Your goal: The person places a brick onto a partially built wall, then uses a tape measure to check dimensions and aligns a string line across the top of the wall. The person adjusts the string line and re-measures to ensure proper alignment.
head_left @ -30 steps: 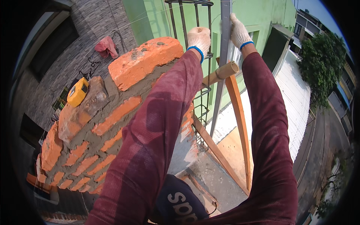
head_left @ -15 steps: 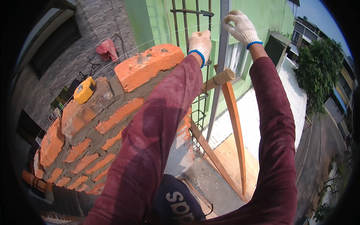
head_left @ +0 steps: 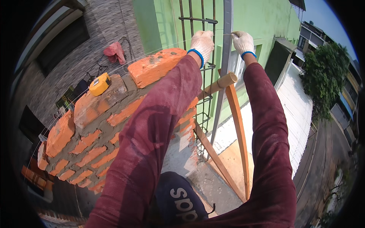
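Observation:
Both my hands wear white knit gloves with blue cuffs. My left hand [head_left: 202,45] is closed on a thin string [head_left: 219,35] beside the upright steel rebar cage [head_left: 191,21]. Across the front of a grey metal post [head_left: 219,91], the string carries on to my right hand [head_left: 243,42], whose fingers pinch it on the post's right side. From my left hand, the string also stretches down leftward along the far side of an unfinished brick wall [head_left: 91,155]. An orange brick [head_left: 156,68] lies in mortar on top, close to my left forearm.
A yellow tape measure [head_left: 100,84] rests on a mortar-smeared brick. Below my hands, a bamboo pole [head_left: 227,80] juts past the post, beside slanted wooden braces [head_left: 239,133]. A green wall [head_left: 262,19] rises behind; a white roof [head_left: 292,110] and road lie far below right.
My right hand has come down level with my left, its fingers now closed on the string. The string now spans the post between both hands. The whole view has shifted slightly.

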`<state>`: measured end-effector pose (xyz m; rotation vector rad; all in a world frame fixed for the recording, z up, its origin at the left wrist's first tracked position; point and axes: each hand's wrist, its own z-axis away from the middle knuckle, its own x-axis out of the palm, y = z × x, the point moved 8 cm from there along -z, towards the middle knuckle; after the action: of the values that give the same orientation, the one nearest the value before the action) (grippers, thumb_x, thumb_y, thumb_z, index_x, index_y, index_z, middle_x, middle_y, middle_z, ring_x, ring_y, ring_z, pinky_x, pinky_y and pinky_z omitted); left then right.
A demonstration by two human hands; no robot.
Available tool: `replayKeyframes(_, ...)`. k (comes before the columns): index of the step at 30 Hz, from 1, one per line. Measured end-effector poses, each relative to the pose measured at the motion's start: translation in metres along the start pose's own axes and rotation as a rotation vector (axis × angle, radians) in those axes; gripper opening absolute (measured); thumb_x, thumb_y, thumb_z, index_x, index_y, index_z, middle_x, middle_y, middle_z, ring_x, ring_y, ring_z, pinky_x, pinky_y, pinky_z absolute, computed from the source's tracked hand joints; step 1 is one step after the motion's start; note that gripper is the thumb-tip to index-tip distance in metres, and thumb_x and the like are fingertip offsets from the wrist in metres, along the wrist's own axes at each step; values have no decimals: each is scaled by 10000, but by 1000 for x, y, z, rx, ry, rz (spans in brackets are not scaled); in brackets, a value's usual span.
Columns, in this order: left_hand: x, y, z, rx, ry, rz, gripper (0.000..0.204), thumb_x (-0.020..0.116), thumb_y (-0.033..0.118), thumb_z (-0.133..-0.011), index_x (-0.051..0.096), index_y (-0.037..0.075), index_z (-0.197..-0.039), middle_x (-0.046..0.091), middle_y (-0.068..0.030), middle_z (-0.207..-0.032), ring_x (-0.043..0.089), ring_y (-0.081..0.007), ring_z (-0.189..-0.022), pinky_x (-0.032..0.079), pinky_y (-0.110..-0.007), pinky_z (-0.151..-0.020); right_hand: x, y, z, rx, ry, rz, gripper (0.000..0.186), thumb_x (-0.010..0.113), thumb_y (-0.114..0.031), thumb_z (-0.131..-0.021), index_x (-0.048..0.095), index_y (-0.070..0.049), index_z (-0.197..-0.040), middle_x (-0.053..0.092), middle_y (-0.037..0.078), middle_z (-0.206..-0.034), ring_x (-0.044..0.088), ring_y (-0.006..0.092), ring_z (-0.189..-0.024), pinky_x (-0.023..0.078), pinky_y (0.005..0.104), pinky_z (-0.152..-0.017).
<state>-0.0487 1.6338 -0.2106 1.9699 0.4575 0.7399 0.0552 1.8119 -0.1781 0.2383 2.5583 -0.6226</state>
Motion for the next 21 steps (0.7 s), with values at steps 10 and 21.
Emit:
replayKeyframes(10,-1,-9,42,41,90,-2,134,571,172,-941,515,53,-961,443,1,-740,463,-93,-582,423,-254,-513,16,26,5,162,1,-175,402,603,-331,-863,769,-143,-1178,746,165,-1129,701,351,-1088,527,398,-999)
replayKeyframes(21,-8,7,53,103,107,-255,333,604,276,-972,582,-7,-1146,561,-14,-849,567,-101,-733,469,-253,-632,38,29,18,729,-288,-1032,191,604,-169,-959,661,3,-1019,734,118,-859,658,202,-604,594,326,-566)
